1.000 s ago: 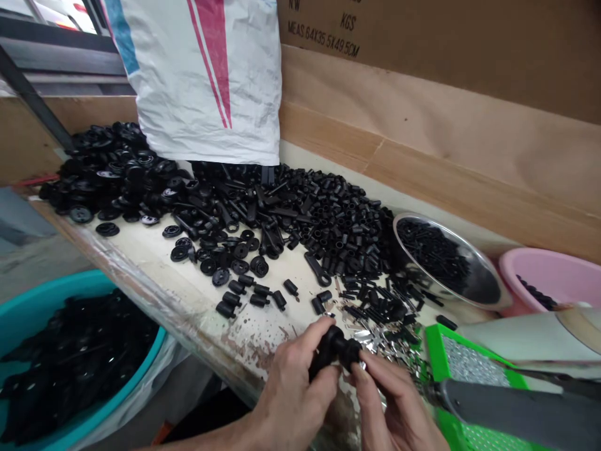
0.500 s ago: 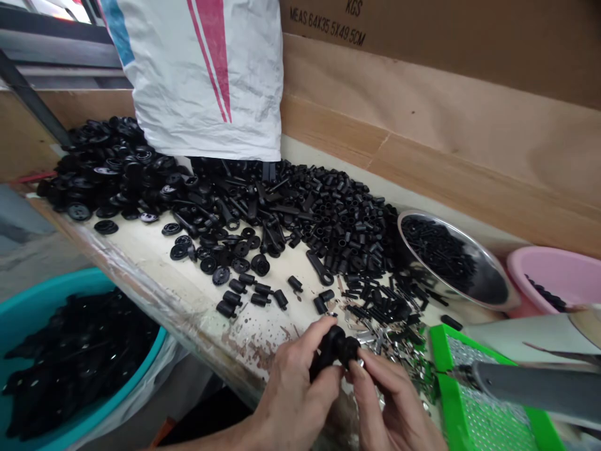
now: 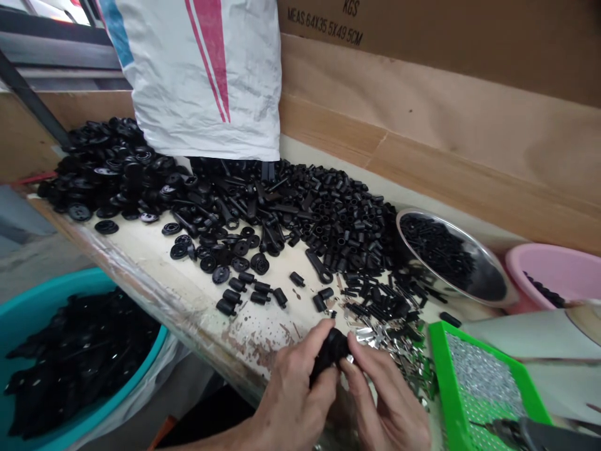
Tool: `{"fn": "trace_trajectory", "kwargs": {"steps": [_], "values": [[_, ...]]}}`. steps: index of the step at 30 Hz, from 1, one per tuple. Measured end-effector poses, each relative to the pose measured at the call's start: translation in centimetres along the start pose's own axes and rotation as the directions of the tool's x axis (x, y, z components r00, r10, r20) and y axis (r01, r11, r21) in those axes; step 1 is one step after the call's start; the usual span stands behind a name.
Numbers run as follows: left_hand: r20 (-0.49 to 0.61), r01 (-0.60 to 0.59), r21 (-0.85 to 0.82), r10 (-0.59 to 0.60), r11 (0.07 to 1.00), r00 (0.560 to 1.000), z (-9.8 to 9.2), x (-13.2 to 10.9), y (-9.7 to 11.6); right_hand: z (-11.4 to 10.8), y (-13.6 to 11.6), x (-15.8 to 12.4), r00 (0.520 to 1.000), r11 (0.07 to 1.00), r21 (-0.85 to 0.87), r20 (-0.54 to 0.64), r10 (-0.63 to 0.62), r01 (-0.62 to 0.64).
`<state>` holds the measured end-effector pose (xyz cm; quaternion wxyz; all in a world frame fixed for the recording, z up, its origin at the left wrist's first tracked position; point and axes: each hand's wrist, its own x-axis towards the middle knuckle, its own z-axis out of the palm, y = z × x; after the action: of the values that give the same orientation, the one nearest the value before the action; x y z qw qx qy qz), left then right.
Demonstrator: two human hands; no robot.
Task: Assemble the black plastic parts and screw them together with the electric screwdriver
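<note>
We are clenching a black plastic part (image 3: 332, 349) between our left hand (image 3: 295, 401) and right hand (image 3: 385, 401), both grips closed, over the counter (image 3: 141, 254), just beside scattered metal clips (image 3: 389, 351).

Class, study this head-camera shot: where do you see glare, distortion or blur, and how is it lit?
Head view: soft, even light without hard shadows; glare on the steel bowl and metal clips; wide-angle distortion bows the bench edge; the left hand, right hand and black plastic part look fairly sharp.
</note>
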<state>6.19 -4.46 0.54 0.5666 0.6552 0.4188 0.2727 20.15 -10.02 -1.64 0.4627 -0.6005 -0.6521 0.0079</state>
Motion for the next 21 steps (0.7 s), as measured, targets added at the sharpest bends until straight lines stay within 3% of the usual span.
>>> {"fn": "trace_trajectory", "kwargs": {"steps": [5, 7, 11, 13, 17, 21], "values": [[0.042, -0.062, 0.072, 0.06, 0.995, 0.997, -0.1, -0.2, -1.1, -0.5, 0.8, 0.4, 0.992, 0.995, -0.015, 0.082, -0.097, 0.099], [0.03, -0.118, 0.093, 0.115, 0.989, 0.993, 0.1, -0.3, -1.5, 0.1, 0.8, 0.1, 0.991, 0.992, -0.003, 0.052, -0.125, 0.125], [-0.059, -0.135, 0.105, 0.142, 0.985, 0.988, 0.8, -0.5, -2.2, 1.6, 0.4, -1.4, 0.991, 0.998, -0.009, -0.119, 0.066, -0.068], [-0.047, -0.12, 0.096, 0.124, 0.988, 0.991, 0.8, -0.6, -2.1, 1.7, 0.5, -1.9, 0.989, 0.993, -0.008, -0.095, 0.114, -0.115], [0.069, -0.045, -0.013, 0.046, 0.999, 0.997, 0.3, -0.4, -1.3, 0.8, 0.7, -2.3, 0.996, 0.996, -0.002, -0.019, 0.087, -0.087], [0.274, 0.135, -0.232, -0.068, 0.963, 0.959, 0.0, -0.4, -1.0, 0.4, -0.1, -3.6, 0.987, 0.989, 0.043, -0.072, 0.146, -0.143]]}}
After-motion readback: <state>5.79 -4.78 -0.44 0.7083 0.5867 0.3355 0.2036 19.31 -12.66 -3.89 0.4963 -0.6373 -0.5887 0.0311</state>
